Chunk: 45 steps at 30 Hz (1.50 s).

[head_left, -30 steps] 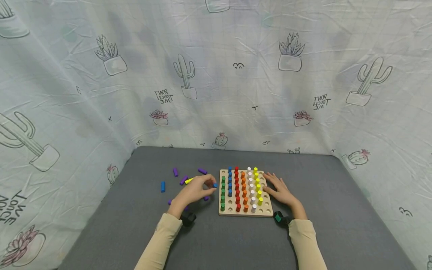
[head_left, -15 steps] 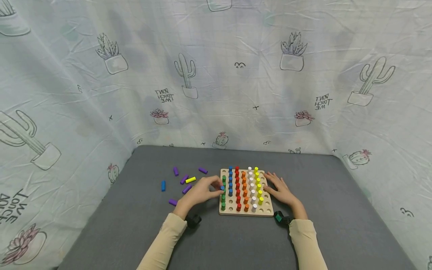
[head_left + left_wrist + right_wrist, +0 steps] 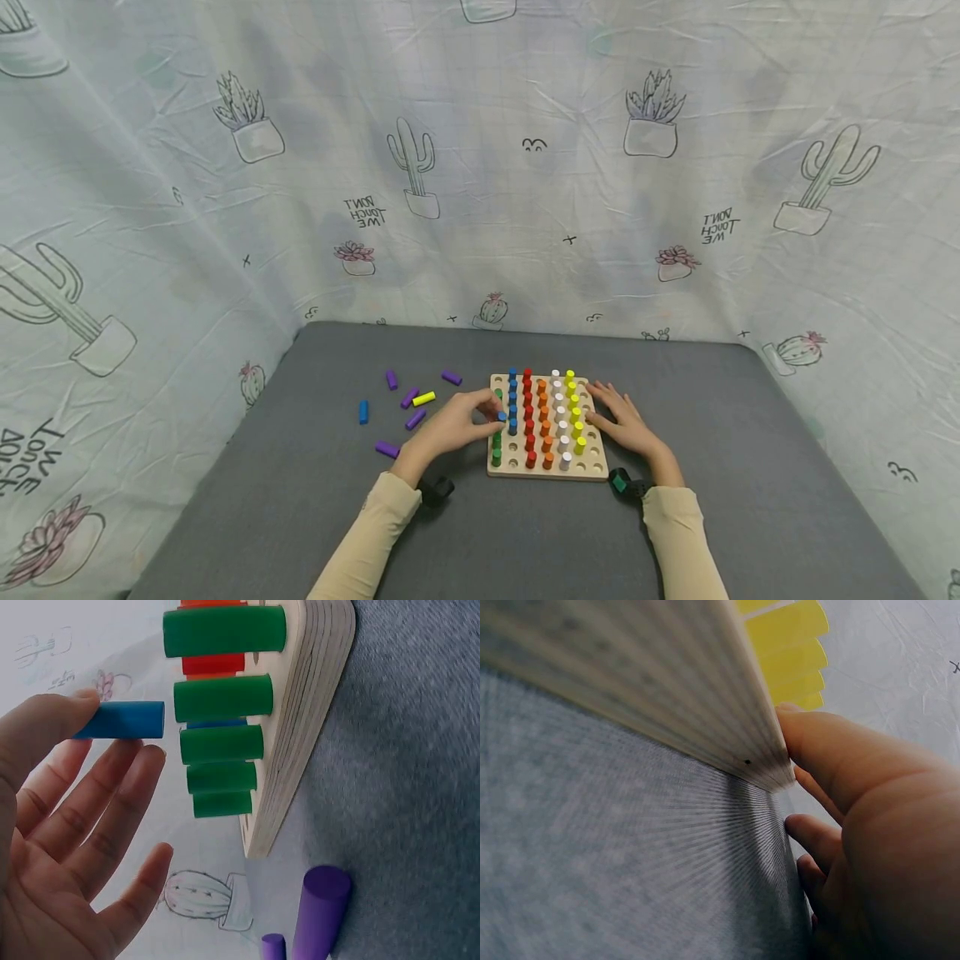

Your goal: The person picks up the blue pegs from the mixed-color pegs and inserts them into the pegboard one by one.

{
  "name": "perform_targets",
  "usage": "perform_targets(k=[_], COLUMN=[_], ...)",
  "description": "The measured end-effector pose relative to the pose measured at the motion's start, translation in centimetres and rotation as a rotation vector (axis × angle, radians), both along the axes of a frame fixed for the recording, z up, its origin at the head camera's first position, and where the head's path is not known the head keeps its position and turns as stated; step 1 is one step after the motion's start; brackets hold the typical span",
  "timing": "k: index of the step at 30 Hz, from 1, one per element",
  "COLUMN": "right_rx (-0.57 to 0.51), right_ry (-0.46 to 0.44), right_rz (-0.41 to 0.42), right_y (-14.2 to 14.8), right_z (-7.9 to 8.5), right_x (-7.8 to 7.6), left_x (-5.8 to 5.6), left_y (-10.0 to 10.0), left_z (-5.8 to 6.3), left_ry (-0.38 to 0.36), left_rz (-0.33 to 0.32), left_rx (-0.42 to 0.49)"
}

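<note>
A blue peg (image 3: 127, 720) is pinched between the thumb and fingers of my left hand (image 3: 455, 422), over the left side of a wooden pegboard (image 3: 498, 475). In the left wrist view the peg points at the board, beside a row of green pegs (image 3: 223, 697) standing in it. Columns of blue (image 3: 513, 398), red (image 3: 528, 412), orange (image 3: 544, 429), white (image 3: 561, 429) and yellow pegs (image 3: 574, 415) stand to their right. My right hand (image 3: 628, 429) rests at the board's right edge with fingers extended, its thumb on the edge near the yellow pegs.
Left of the board, several purple pegs (image 3: 416, 419), a yellow peg (image 3: 423, 399) and another blue peg (image 3: 363, 412) lie loose on the grey table (image 3: 525, 542). Behind it hangs a pale curtain (image 3: 480, 167) printed with cacti.
My left hand has carried the blue peg rightward from beside the board to over its left columns. The right hand has stayed at the board's edge.
</note>
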State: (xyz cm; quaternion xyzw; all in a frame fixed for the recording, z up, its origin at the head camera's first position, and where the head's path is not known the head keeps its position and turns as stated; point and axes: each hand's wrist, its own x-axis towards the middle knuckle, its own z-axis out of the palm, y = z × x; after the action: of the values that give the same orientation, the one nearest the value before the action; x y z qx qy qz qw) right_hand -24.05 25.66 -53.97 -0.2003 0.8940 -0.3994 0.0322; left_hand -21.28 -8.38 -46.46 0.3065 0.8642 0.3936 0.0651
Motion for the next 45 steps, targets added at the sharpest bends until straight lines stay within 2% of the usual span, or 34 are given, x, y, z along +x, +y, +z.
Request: perform_targets(k=[13, 22, 28, 32, 45], right_rx=[-0.004, -0.008, -0.01, -0.011, -0.009], right_ry=[-0.018, -0.017, -0.019, -0.015, -0.01], right_rz=[-0.001, 0.005, 0.006, 0.006, 0.008], right_y=[-0.1, 0.0, 0.0, 0.0, 0.1], right_z=[0.4, 0.4, 0.4, 0.5, 0.3], right_x=[0.0, -0.1, 0.0, 0.1, 0.1], left_x=[0.2, 0.5, 0.5, 0.7, 1.1], left_y=[1.0, 1.4, 1.7, 1.8, 2.2], left_z=[-0.5, -0.4, -0.8, -0.9, -0.6], left_ry=[-0.017, 0.002, 0.004, 0.029, 0.182], left_rz=[-0.035, -0.052, -0.055, -0.065, -0.077], left_rx=[-0.015, -0.073, -0.095, -0.109, -0.242])
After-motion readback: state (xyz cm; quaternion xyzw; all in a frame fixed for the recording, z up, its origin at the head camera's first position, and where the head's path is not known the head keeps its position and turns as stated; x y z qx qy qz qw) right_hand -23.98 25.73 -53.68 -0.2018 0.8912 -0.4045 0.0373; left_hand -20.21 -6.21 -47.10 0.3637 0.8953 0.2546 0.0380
